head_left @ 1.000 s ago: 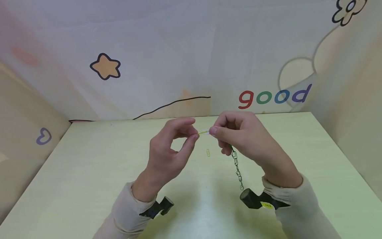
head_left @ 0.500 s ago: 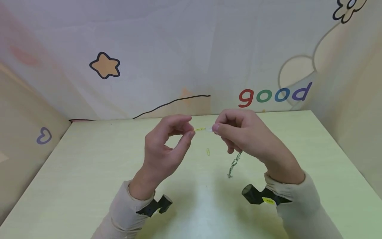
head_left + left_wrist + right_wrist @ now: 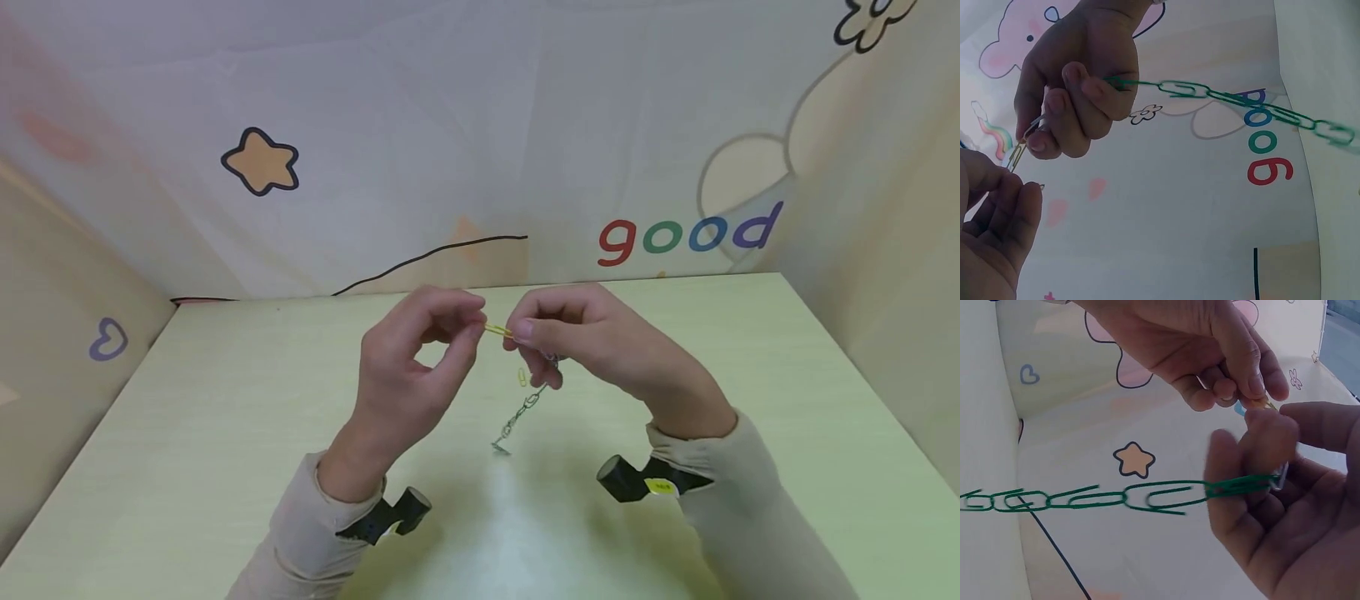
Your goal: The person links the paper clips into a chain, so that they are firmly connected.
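In the head view, my left hand [image 3: 412, 371] pinches one end of a yellow paper clip [image 3: 498, 331] between thumb and forefinger. The thumb and index finger of my right hand [image 3: 607, 342] are at the clip's other end. A white paper clip [image 3: 1034, 122] shows by the right fingertips in the left wrist view, touching the yellow one. From the right hand's curled fingers hangs a chain of several linked green paper clips [image 3: 521, 411], stretched sideways across the right wrist view. Part of the chain is hidden inside that hand.
One loose yellow paper clip [image 3: 522, 377] lies on the pale table [image 3: 247, 433] beneath the hands. A printed cloth backdrop [image 3: 420, 133] stands along the table's far edge, with side panels left and right. Both wrists wear black camera straps.
The right hand has shifted left toward the left hand, its fingertips now at the yellow clip's end. The green chain has swung to the left. The left hand has moved slightly left.
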`<state>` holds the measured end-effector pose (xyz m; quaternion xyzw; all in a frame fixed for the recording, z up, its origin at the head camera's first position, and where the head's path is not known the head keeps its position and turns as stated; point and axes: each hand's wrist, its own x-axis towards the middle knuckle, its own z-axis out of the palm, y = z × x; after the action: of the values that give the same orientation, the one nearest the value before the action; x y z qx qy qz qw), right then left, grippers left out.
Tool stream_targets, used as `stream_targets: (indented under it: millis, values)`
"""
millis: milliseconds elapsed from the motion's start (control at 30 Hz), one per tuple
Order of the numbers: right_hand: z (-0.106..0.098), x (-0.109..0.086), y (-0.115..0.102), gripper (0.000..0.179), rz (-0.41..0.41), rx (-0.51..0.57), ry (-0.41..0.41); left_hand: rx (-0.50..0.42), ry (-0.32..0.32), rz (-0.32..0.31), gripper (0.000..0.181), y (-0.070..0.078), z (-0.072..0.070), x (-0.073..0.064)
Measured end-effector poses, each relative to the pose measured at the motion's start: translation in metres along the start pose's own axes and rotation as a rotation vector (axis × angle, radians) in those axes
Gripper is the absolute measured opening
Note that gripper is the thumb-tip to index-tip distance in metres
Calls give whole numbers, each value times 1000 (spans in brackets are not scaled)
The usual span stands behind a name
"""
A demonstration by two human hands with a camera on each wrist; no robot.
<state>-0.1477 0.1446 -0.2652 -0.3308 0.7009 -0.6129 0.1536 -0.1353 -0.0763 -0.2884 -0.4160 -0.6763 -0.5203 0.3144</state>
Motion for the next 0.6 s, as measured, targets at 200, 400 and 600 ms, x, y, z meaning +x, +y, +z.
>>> stream_targets:
  millis: [200, 400, 600]
  values:
    - [-1, -3, 2, 14, 67, 5, 83, -16, 7, -27, 19, -4, 4, -3]
    - [-3, -1, 3, 11, 59, 49, 153, -53, -13, -195, 17, -13, 2, -11]
    - [-15, -7, 0, 11, 1, 65, 249, 7, -322, -760, 15, -54, 14, -19]
